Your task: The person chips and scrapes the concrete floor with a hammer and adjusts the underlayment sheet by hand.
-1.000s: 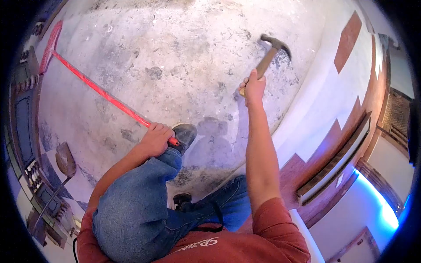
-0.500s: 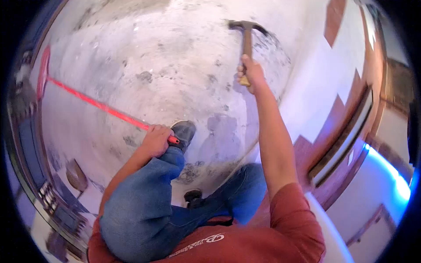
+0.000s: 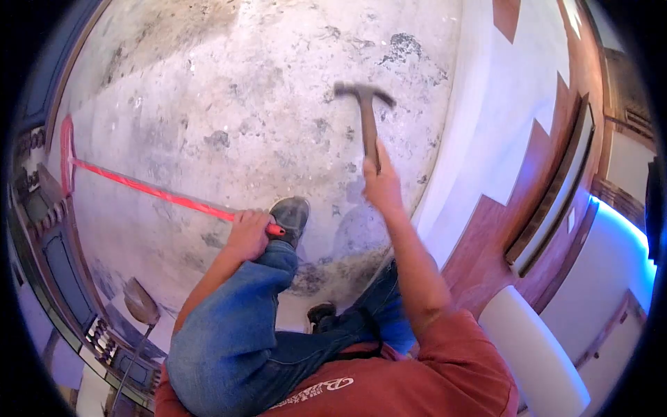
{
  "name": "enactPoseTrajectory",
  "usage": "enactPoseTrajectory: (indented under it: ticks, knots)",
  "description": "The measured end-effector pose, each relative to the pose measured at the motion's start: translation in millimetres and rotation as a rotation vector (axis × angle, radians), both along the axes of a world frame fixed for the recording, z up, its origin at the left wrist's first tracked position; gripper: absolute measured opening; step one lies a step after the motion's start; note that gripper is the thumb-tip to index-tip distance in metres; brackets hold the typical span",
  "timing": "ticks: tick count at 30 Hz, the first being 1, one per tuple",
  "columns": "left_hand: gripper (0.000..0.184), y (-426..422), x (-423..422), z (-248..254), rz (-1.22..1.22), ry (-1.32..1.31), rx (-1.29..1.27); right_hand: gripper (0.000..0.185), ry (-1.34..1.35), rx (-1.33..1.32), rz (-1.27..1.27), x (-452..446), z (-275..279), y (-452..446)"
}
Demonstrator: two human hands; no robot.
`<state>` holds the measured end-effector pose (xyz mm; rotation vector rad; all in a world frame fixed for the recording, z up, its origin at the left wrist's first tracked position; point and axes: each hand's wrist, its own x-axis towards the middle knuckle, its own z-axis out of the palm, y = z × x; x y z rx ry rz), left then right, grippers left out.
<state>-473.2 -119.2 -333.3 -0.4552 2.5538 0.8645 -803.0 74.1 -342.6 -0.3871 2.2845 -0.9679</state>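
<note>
My right hand (image 3: 382,182) is closed round the handle of a claw hammer (image 3: 368,118). The hammer's dark head points away from me over the pale, stained floor (image 3: 278,125); whether it touches the floor I cannot tell. Beside my knee and dark shoe (image 3: 290,214), my left hand (image 3: 251,233) grips the near end of a red pole (image 3: 160,193). That pole runs out to the left and ends in a red crosspiece (image 3: 67,154).
A long-handled dustpan-like tool (image 3: 140,301) stands at the lower left, near dark carved furniture (image 3: 62,264). Reddish planks (image 3: 479,243) edge the white strip on the right. A white rolled or rounded object (image 3: 535,351) is at my right side.
My right hand and the hammer have come down closer to me and shifted left. My left hand still holds the pole. The view has turned somewhat.
</note>
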Motion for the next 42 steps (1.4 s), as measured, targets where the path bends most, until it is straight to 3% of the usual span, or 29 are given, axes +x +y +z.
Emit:
enactPoseTrajectory:
  ticks: [2,3,6,8,10,12,13,14,15,16,17,18,20,21,23,26,30,32,36,38,40,42]
  knots:
    - [0.039,3,5,-9,0.006,0.054,-0.058,0.064,0.082,0.019,0.094,-66,2,-55]
    - [0.039,3,3,-6,0.006,0.054,-0.062,0.066,-0.050,0.053,0.049,-95,25,-91]
    - [0.033,3,-1,2,0.013,0.111,-0.068,0.055,-0.047,0.002,0.173,-179,20,-165]
    - [0.033,5,0,1,0.024,0.077,-0.082,0.053,-0.149,-0.022,0.103,-188,40,-185]
    - [0.033,5,4,-4,0.036,0.106,-0.088,0.051,-0.244,-0.042,0.036,-174,47,-187]
    - [0.033,10,3,-5,0.052,0.139,-0.077,0.059,-0.136,0.002,0.065,-131,29,-151]
    - [0.033,9,2,-3,0.047,0.114,-0.085,0.065,0.267,0.027,0.084,-103,-31,-116]
    - [0.033,8,2,-1,0.044,0.084,-0.094,0.070,0.052,0.038,0.054,-66,-5,-85]
    - [0.033,8,2,-1,0.050,0.081,-0.093,0.071,0.196,-0.125,0.040,-27,-26,-47]
    - [0.032,8,2,0,0.045,0.098,-0.098,0.068,0.071,-0.062,-0.036,12,-26,-15]
    - [0.032,7,1,0,0.034,0.112,-0.101,0.057,-0.274,0.085,-0.147,43,-7,6]
    - [0.032,8,2,3,0.029,0.104,-0.094,0.045,-0.223,0.087,-0.121,85,-40,45]
    - [0.032,5,-4,6,0.026,0.023,-0.072,0.034,-0.559,-0.050,-0.255,138,-28,78]
    - [0.032,4,-5,5,0.020,0.026,-0.074,0.034,-0.556,-0.054,-0.260,136,-24,78]
    - [0.032,5,-1,1,0.014,0.056,-0.093,0.025,-0.986,-0.306,-0.511,121,22,63]
    - [0.032,4,-2,4,0.047,0.028,-0.037,0.020,-0.791,-0.251,-0.345,66,16,37]
    - [0.032,5,2,-2,0.076,0.102,-0.034,0.023,-0.376,-0.306,-0.421,-17,9,-30]
    - [0.031,6,4,-3,0.081,0.119,-0.033,0.022,-0.332,-0.525,-0.531,-49,24,-67]
    - [0.030,4,-1,0,0.037,0.091,-0.072,0.028,-0.236,-0.417,-0.553,-97,-2,-99]
    - [0.034,3,2,-3,0.024,0.076,-0.048,0.032,-0.332,-0.318,-0.380,-118,0,-92]
    - [0.034,1,0,-9,0.028,0.063,-0.074,0.033,-0.340,-0.321,-0.368,-121,4,-93]
    - [0.035,9,6,-5,0.033,0.031,-0.081,0.033,-0.178,-0.397,-0.534,-104,6,-95]
